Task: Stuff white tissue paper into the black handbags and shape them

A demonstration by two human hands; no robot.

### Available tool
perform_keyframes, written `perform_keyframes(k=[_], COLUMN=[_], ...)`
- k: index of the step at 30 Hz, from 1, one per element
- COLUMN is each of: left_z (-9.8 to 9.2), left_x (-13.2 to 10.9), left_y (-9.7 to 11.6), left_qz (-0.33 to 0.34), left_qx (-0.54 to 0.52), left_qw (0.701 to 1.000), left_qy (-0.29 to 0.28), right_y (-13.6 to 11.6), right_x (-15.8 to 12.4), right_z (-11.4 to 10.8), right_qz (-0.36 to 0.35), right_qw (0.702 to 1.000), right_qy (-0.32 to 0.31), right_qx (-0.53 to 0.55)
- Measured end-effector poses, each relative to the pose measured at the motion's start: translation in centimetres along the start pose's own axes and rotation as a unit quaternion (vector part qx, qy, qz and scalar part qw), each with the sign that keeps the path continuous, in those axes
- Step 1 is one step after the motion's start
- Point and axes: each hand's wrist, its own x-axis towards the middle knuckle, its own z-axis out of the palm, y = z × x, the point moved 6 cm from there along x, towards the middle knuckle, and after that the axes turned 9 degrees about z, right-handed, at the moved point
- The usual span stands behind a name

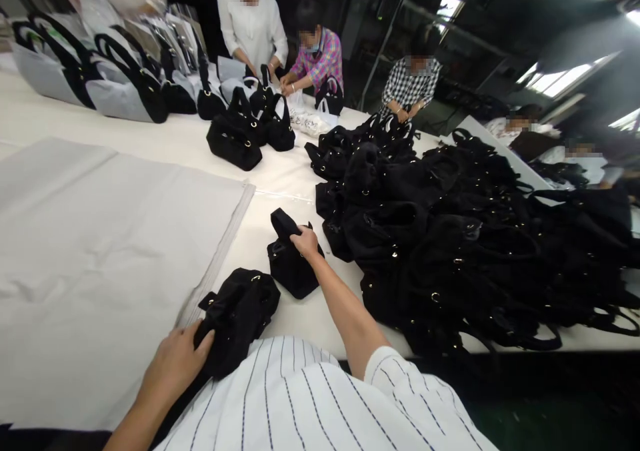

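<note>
Striped shirt (300, 397) fills the bottom of my feed. Just above it my left hand (173, 364) has its fingers curled tight around a limp black handbag (240, 311) at the near corner of the stack of white sheets (100, 237), while my right hand (305, 243), right of that stack, pinches the folded top of a second black handbag (287, 271) standing on the table (280, 191). Farther right of the stack a big heap of black bags (450, 251) looks untouched, and beyond its far edge only a few upright bags (240, 137) and a row in grey covers (115, 91) stand, so I judge most of the work is left.
</note>
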Motion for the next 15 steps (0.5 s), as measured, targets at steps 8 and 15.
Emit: perform_keyframes(k=[8,15], left_z=[-4.5,-5.3], left_x=[4.0,10.0], left_y=[1.4,15.6], left_qz=[0.011,0.249], left_qx=[-0.169,-0.244], left_qw=[0.976,0.932], left_qy=[0.134,0.100], right_y=[1.2,-2.2], right_x=[-5.4,-10.6], right_z=[-6.8,-7.9], right_qz=[-0.089,-0.155], right_qw=[0.970,0.935], right_qy=[-0.042,-0.124], right_qx=[0.221,0.294])
